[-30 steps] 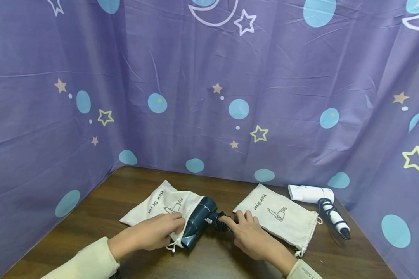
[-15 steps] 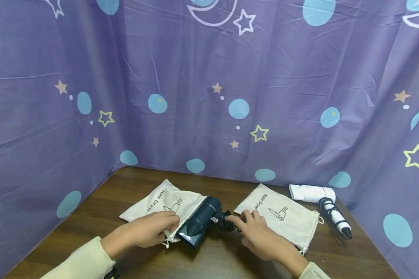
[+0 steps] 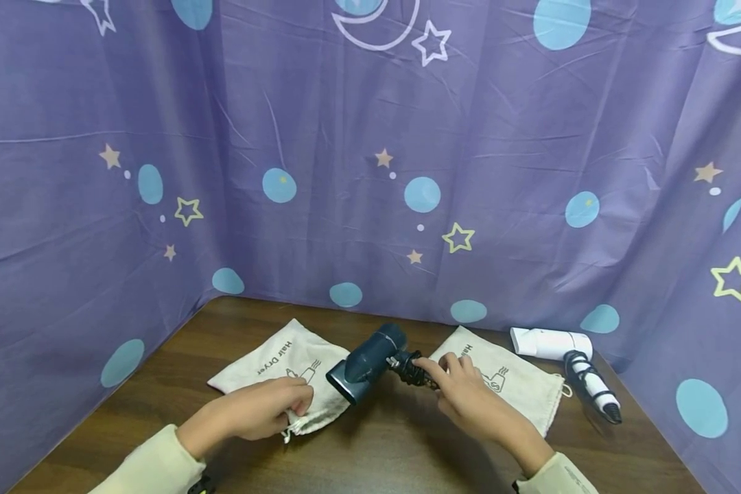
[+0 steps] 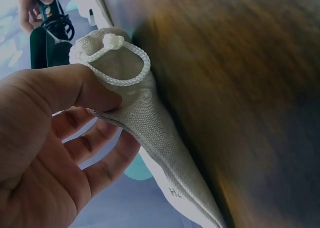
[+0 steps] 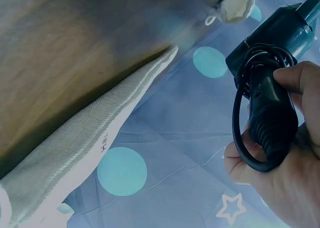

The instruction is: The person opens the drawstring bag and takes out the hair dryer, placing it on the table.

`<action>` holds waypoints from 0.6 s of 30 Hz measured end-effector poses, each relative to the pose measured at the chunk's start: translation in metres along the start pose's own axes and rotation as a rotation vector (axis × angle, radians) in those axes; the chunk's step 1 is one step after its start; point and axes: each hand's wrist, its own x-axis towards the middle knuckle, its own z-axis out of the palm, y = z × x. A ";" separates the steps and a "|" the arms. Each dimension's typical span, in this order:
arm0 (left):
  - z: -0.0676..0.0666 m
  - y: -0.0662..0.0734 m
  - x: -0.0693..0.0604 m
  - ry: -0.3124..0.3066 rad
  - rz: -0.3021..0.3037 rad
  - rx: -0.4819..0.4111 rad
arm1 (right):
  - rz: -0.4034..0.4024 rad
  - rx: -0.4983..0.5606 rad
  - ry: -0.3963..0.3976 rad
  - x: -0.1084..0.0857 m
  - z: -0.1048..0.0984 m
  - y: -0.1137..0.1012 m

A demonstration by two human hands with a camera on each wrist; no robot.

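A dark green hair dryer with its black cord wound at the handle is held by my right hand, thumb and fingers round the handle in the right wrist view. It appears raised off the table, its nozzle facing lower left. My left hand pinches the mouth edge of a cream drawstring bag, thumb above and fingers beneath. In the head view this left bag lies on the table, printed "Hair Dryer". Beneath and behind my right hand lies a second cream bag with the same dryer drawing.
At the table's back right lies a white hair dryer, its handle wrapped in black cord. A purple curtain with stars and moons hangs behind the table and along both sides.
The dark green hair dryer has moved up and right, away from the left bag's mouth, with my right hand. My left hand stays on the bag, which now lies flatter.
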 end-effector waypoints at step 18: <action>-0.005 -0.002 0.006 0.044 -0.017 -0.026 | 0.066 0.043 -0.026 0.038 0.013 0.002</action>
